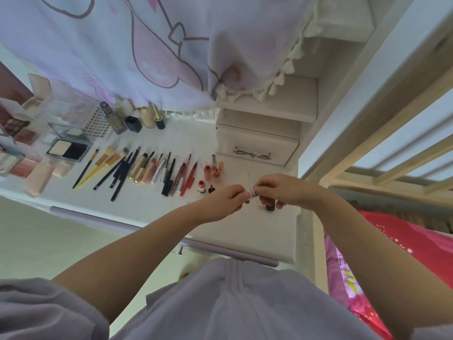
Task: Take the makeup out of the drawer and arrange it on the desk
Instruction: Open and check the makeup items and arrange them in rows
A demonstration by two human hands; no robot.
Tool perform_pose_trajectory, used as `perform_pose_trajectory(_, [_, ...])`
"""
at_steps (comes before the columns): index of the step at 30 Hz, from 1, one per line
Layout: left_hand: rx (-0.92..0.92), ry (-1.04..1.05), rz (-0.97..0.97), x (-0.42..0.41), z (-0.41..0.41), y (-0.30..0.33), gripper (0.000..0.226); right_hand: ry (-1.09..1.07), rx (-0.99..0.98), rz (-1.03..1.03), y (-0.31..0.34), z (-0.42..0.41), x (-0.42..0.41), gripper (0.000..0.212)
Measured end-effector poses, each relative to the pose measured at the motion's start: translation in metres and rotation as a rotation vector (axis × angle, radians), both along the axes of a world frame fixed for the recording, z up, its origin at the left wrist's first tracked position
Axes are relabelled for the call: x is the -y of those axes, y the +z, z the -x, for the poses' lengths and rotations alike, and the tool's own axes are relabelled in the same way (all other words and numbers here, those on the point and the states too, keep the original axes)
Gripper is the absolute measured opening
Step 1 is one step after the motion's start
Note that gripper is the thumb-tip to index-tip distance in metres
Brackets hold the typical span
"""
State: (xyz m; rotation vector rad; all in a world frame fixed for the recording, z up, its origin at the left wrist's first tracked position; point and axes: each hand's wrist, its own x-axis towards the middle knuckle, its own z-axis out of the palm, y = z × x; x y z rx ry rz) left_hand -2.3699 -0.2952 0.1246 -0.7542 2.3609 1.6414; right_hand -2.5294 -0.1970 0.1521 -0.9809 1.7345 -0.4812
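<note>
No text, brand or number can be read anywhere in the view. A dark-lettered mark runs along one brownish tube (178,177) in the row of pens on the desk (245,224), but it is too blurred to make out. Yellow and dark print on the pink cloth (343,273) at the right edge is likewise illegible

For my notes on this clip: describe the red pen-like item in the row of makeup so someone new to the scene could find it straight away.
Start at the white desk and follow the long row of brushes and pencils laid side by side along it. Near the row's right end, just left of the small red-capped bottle, lies the red liner pen. It is the only wholly bright red stick there; its neighbours are black, gold or brownish.
</note>
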Motion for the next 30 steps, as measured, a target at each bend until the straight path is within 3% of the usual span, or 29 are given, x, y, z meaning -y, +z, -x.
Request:
perform_pose_trajectory(1, [0.015,-0.002,-0.024,0.001,0.0,0.0,0.029,0.003,0.031,0.007,0.0,0.001,-0.001,0.012])
perform_pose_trajectory(6, [0.04,-0.005,-0.113,0.001,-0.001,-0.001,0.029,-0.027,0.083,-0.025,0.001,0.003,-0.004,0.025])
perform_pose_trajectory(10, [0.064,-0.023,-0.178,0.001,-0.001,0.0,0.03,0.006,0.114,0.007,-0.002,0.01,-0.007,0.01])
perform_pose_trajectory(13, [0.069,-0.041,-0.205,0.003,-0.002,-0.002,0.031,-0.002,0.169,-0.004,-0.003,0.014,-0.008,0.011])
perform_pose_trajectory(18, [0.154,-0.12,-0.174,0.008,-0.002,-0.007,0.032,0.048,-0.01,-0.047,-0.008,0.029,-0.012,0.01])
perform_pose_trajectory(20, [0.204,-0.095,-0.237,0.009,-0.004,-0.014,0.029,-0.012,-0.053,-0.057,-0.014,0.041,-0.017,0.013])
perform_pose_trajectory(22, [0.197,-0.006,-0.3,0.004,-0.004,-0.024,0.028,-0.207,0.075,-0.011,-0.025,0.049,-0.022,0.016])
perform_pose_trajectory(25, [0.138,0.235,-0.155,-0.006,0.01,-0.04,0.037,-0.4,0.272,0.035,-0.045,0.049,-0.025,0.029])
perform_pose_trajectory(28, [0.095,0.47,0.151,-0.011,0.032,-0.054,0.027,-0.413,0.221,0.063,-0.064,0.044,-0.016,0.021])
perform_pose_trajectory(30, [0.06,0.589,0.214,-0.013,0.045,-0.06,0.021,-0.45,0.135,0.121,-0.074,0.039,-0.006,0.012])
